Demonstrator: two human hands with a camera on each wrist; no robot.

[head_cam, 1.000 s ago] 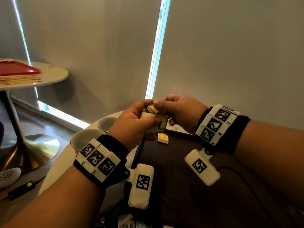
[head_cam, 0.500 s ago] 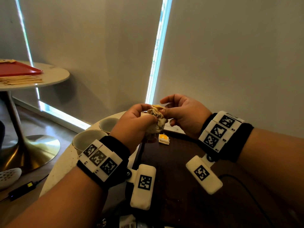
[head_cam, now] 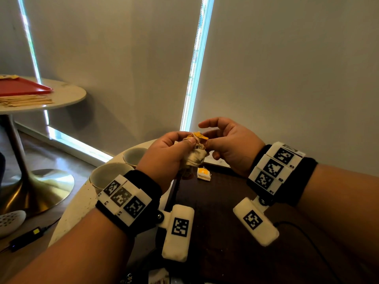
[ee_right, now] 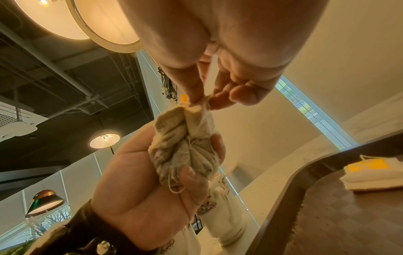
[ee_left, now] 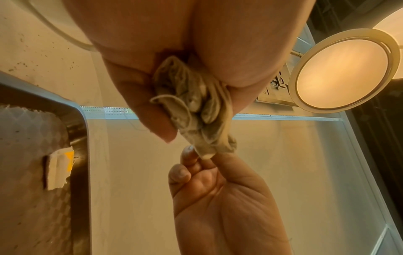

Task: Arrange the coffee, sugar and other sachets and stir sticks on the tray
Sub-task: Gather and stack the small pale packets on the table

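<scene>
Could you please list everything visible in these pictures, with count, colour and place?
Tea bags: a crumpled beige bunch, count unclear, held between both hands above the tray.
Yellow tag: one, at the top of the bunch.
Sachet: one, white with a yellow patch, lying on the tray near its far edge.
Tray: one, dark brown, on the near table.
Cups: two, white, on the near table left of the tray.
Near table: one, round, pale.
Far table: one, round, white top, at the left.
Red tray: one, on the far table.
Stir sticks: several, wooden, beside the red tray.
Left hand: grips the bunch.
Right hand: fingers pinch its top.
</scene>
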